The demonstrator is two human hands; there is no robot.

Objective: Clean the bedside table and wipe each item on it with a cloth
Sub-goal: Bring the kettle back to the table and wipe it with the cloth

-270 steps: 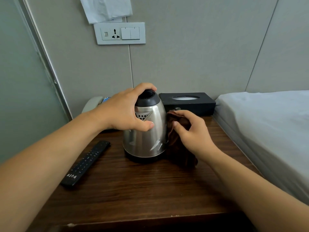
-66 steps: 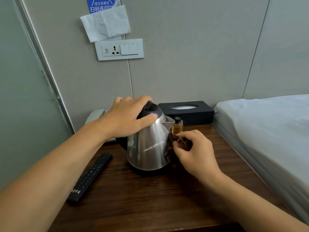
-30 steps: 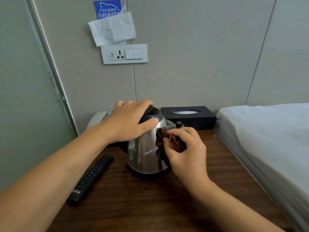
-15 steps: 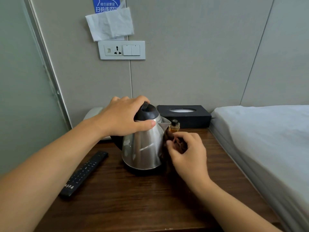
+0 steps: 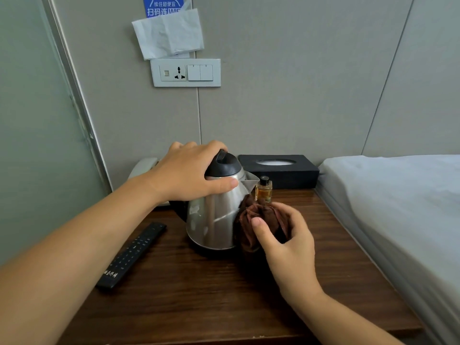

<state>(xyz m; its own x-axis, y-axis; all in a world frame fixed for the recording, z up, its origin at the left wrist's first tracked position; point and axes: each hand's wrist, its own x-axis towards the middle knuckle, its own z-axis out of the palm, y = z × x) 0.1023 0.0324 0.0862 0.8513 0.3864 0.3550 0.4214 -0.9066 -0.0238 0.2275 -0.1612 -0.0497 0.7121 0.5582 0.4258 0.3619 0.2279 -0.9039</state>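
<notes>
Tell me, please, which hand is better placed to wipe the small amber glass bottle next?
The right hand, probably: it grips the brown cloth just in front of the bottle, while the left hand holds the steel kettle.

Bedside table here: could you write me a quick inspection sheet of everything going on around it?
Surface: dark wooden bedside table, bare wood grain at the front.
Job's things: steel electric kettle stands upright; brown cloth is bunched against its side below the spout.
Clutter: black remote control at the left, small perfume bottle behind the cloth, black tissue box at the back, telephone partly hidden behind the left arm.
Hands: left hand grips the kettle's top; right hand holds the cloth, fingers curled round it.
Cables: nothing seen.
Surroundings: wall socket panel with paper above it; bed at the right.
</notes>
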